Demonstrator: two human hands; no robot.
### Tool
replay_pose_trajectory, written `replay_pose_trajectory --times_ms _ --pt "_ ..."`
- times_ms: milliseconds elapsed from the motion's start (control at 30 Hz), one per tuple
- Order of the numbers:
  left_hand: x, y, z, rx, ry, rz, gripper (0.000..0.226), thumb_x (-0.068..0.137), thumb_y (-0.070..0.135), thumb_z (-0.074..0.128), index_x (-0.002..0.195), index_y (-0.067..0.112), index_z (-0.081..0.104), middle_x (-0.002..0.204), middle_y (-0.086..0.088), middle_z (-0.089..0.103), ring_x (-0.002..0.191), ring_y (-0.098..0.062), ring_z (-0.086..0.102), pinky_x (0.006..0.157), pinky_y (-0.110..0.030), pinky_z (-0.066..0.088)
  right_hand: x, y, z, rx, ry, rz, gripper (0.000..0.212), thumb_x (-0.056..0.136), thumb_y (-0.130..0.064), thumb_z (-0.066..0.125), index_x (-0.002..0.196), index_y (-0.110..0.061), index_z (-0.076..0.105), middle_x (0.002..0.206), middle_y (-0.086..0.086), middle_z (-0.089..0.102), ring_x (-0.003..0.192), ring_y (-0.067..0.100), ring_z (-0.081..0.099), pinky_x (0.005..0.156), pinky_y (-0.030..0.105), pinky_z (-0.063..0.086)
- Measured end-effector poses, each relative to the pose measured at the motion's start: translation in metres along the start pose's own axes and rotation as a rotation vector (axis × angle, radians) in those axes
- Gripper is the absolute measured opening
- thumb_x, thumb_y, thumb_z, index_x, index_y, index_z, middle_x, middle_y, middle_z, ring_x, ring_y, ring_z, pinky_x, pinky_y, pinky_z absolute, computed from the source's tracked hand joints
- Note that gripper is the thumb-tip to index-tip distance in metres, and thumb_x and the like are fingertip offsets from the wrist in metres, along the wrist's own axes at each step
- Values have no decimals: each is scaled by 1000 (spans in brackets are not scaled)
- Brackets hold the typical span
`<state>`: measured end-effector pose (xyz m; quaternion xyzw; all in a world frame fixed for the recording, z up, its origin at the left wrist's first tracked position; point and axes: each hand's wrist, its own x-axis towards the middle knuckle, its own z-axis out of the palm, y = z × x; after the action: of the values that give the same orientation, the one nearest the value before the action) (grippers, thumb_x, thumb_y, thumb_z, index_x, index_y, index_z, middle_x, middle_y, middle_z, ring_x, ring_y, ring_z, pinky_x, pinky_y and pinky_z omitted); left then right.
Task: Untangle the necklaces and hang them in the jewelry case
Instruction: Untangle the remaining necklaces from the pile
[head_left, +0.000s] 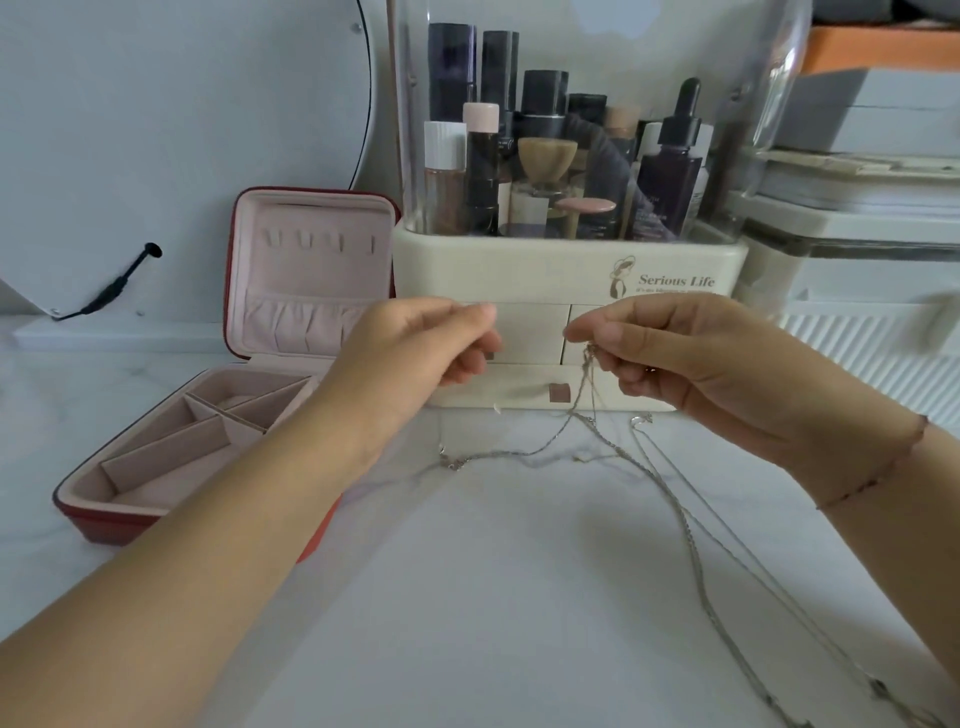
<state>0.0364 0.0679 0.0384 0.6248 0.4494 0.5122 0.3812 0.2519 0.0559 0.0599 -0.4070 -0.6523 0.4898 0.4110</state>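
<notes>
Thin silver necklaces (592, 431) hang in a tangle from my right hand (670, 353), which pinches them above the white marble table (493, 597). Their loose chains trail over the table toward the near right corner. My left hand (431, 345) is raised beside it with thumb and fingertips pressed together; whether a chain runs between them is too fine to see. The red jewelry case (234, 395) stands open at the left, with a pink lining, a row of hooks in the lid and empty compartments in the base. My left forearm crosses over its near right corner.
A cream cosmetics organizer (566, 270) with small drawers and several bottles under a clear cover stands right behind my hands. A round mirror (182, 130) leans at the back left. White storage boxes (857, 249) are stacked at the right.
</notes>
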Motion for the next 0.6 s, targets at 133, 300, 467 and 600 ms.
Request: replay_pose_trajectory --times_ms 133,300,467,600 --pt "-3 -6 7 91 -100 14 13 87 28 66 87 20 75 83 4 75 79 -3 66 75 -15 49 -1 0 4 60 -46 -34 28 70 -9 66 98 -6 64 77 6 66 71 15 54 64 17 49" --pt "-8 -2 12 -47 -232 -21 17 79 21 71 96 20 75 92 5 76 84 0 66 75 -12 49 -2 -2 8 63 -87 -81 25 73 -8 65 96 -5 60 79 9 69 66 14 60 63 18 50" --pt "-9 1 14 -137 -290 -48 20 69 26 70 88 19 75 89 -1 76 83 -5 66 76 -13 50 -3 -2 11 86 -99 -97 19 75 -8 64 93 -5 62 76 8 68 63 12 59 61 18 50" --pt "-9 1 15 -120 -294 -56 6 80 14 70 82 18 73 76 5 74 74 -2 64 73 -13 50 -3 -2 11 79 -92 -96 17 74 -9 64 92 -6 63 75 8 68 63 12 59 60 17 49"
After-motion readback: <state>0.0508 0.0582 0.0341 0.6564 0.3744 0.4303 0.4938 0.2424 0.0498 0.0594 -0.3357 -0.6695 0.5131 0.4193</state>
